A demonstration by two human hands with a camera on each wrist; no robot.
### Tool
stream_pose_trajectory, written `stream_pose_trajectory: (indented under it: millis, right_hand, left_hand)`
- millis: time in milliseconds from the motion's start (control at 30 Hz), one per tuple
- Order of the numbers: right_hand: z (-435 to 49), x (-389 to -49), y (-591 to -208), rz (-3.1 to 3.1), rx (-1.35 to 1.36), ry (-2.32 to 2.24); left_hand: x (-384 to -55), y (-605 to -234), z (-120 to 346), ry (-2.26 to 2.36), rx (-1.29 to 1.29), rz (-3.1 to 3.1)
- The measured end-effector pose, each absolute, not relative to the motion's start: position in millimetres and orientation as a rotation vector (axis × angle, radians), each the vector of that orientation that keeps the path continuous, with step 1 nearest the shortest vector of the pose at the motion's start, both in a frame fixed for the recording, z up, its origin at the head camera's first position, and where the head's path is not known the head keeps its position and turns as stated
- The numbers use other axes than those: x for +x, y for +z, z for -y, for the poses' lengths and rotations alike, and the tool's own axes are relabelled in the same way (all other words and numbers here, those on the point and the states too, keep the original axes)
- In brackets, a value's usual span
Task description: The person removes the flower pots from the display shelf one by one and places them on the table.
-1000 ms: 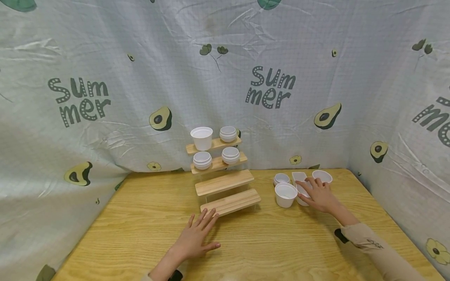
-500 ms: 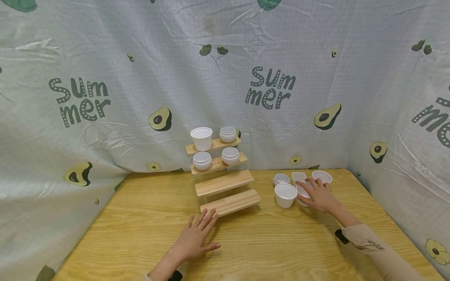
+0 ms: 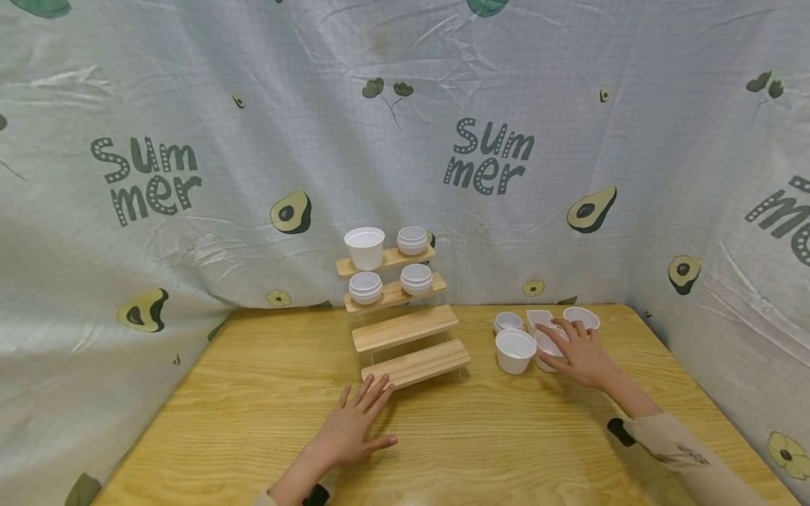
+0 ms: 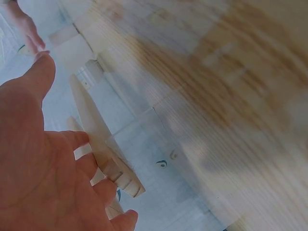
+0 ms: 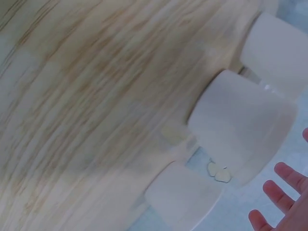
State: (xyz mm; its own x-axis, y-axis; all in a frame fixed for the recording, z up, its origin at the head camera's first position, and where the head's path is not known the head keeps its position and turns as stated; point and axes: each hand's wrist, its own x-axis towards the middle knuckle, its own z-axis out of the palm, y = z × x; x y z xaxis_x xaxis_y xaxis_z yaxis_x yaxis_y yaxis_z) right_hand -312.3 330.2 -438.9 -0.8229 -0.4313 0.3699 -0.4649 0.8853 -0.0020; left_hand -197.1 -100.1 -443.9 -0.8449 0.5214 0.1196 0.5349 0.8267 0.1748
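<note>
My left hand (image 3: 344, 432) has its fingers spread, fingertips right at the front edge of the lowest wooden step (image 3: 418, 364) of a tiered stand. In the left wrist view, the slats (image 4: 103, 139) show behind its fingers. Over at the right, my right hand (image 3: 581, 357) hovers beside a white plastic cup (image 3: 548, 348), thumb and fingers apart around its rim. From the right wrist, the fingers (image 5: 288, 175) show slightly bent, with a gap between them and the white cups (image 5: 240, 122). Neither hand holds anything.
Beside that cup stand another white cup (image 3: 514, 355), a small round jar (image 3: 508, 322), a square white container (image 3: 539, 319) and a round bowl (image 3: 582, 318). The stand's upper two steps carry a tall cup (image 3: 365, 251) and several round jars (image 3: 416, 280). A printed curtain (image 3: 329, 140) borders the table.
My right hand has shifted slightly to the right and its thumb has drawn a little off the cup. The left hand stays put. The head view has moved very slightly.
</note>
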Motion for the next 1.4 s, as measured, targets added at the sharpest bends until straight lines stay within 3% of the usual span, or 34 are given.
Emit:
stream_pose_trajectory:
  millis: [600,1400]
  right_hand:
    - [-297.8,-305.1,-422.7,2.515,0.804,0.135]
    - [-223.5,-320.6,-398.8,2.365,1.002,0.197]
  left_hand:
    - [-194.6,-442.8,100.4,-0.299,-0.856,2.927]
    - [-197.3,-439.1,99.8,-0.287,-0.864,2.915]
